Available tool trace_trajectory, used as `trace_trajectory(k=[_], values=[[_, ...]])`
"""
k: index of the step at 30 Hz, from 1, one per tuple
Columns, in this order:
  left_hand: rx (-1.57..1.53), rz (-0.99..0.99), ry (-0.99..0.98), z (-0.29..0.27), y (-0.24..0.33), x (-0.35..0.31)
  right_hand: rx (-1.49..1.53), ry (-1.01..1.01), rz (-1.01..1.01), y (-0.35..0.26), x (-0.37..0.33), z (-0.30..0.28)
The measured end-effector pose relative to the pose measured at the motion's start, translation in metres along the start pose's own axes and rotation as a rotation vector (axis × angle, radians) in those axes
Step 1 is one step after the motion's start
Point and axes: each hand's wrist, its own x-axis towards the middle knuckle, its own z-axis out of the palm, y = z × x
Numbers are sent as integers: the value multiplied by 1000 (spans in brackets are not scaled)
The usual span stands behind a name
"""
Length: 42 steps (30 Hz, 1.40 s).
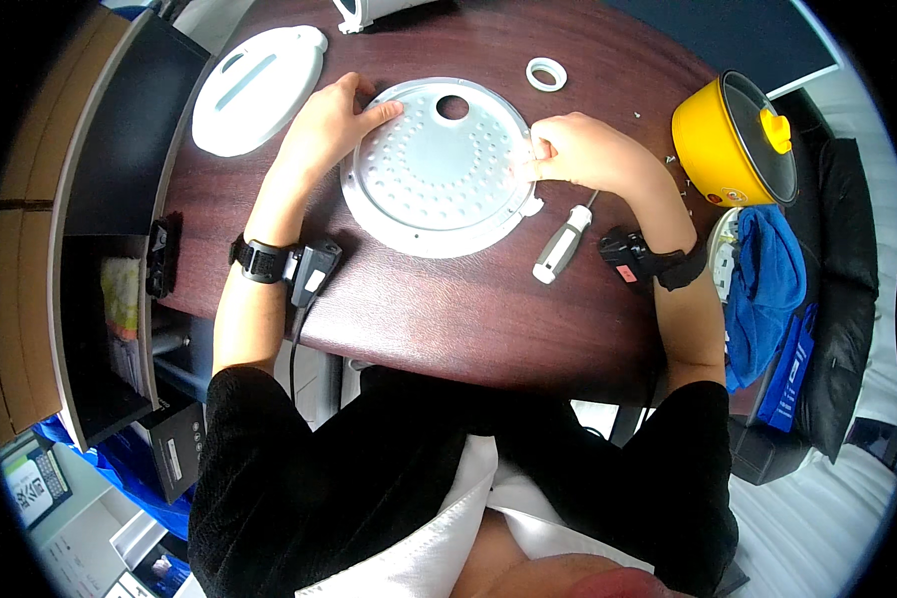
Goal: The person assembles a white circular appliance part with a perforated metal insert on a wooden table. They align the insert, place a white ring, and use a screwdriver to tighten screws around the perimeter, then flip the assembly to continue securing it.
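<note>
A round, pale plate [424,184] with rings of small raised dots or holes and one larger dark hole lies on the dark wooden table, or just above it. My left hand [331,122] grips its upper left rim, thumb on top, the other fingers partly hidden at the edge. At the right rim, my right hand [580,149] has its fingers curled and pinched against the plate. Just below that hand lies a screwdriver [565,242] with a grey and white handle, touched by neither hand.
An oval white cover [259,92] lies left, a white ring [546,75] beyond the plate. A white housing [379,8] is cut off at the far edge. Right are small screws [671,159], a yellow pot [720,140] with a lid and a blue cloth [767,269]. Shelves [110,239] border the left.
</note>
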Motion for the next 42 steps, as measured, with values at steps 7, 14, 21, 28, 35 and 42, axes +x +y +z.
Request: trace_trajectory(k=[7, 14, 21, 28, 35, 42], values=[[105, 177, -56, -12, 4, -10, -37, -166, 171, -8, 3, -4], [168, 583, -223, 2, 33, -37, -34, -192, 170, -6, 5, -1], [252, 517, -352, 4, 37, -42, -54, -167, 121, -8, 4, -3], [242, 537, -344, 9, 34, -43, -100, -147, 95, -6, 5, 2], [236, 530, -354, 10, 33, -42, -11, -199, 76, -10, -1, -8], [228, 523, -358, 7, 36, -42, -84, -230, 56, -8, -3, -14]])
